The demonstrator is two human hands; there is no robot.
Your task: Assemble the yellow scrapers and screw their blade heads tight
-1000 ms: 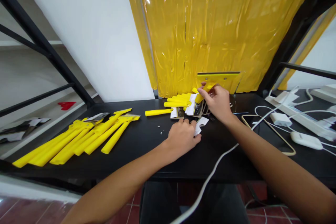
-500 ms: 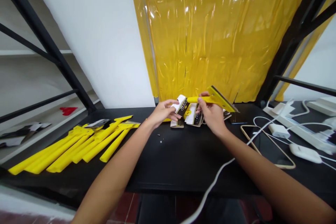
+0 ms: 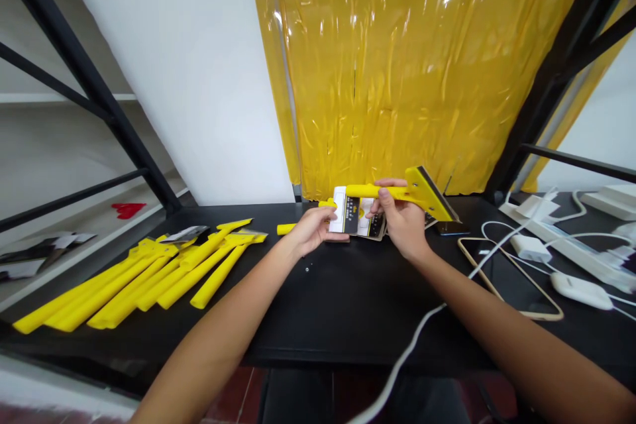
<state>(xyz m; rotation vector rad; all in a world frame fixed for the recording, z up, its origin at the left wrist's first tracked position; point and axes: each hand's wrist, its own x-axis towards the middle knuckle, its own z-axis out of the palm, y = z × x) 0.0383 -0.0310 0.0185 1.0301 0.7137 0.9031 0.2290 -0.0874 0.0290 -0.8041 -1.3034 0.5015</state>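
Observation:
My right hand (image 3: 403, 224) is closed around the handle of a yellow scraper (image 3: 428, 195). The scraper's wide head with its dark blade edge points right, and the handle end points left. In my left hand (image 3: 314, 230) I grip a folded card sleeve (image 3: 340, 211) with white and black print, just below the handle end. They overlap in view; whether they touch I cannot tell. Behind my hands lie more printed cards (image 3: 372, 220), partly hidden. Several yellow scrapers (image 3: 134, 278) are heaped on the left of the black table (image 3: 328, 324).
Tiny bits (image 3: 307, 269) lie on the table before my left hand. A phone (image 3: 511, 278), a white charger (image 3: 530, 248), a power strip (image 3: 581, 252) and a white cable (image 3: 412, 338) occupy the right. A yellow plastic curtain (image 3: 417, 79) hangs behind, between black frame posts (image 3: 546, 73).
The card in my left hand has turned more upright and faces me more. The scraper has shifted slightly right, its handle now more level. The scraper heap is unchanged.

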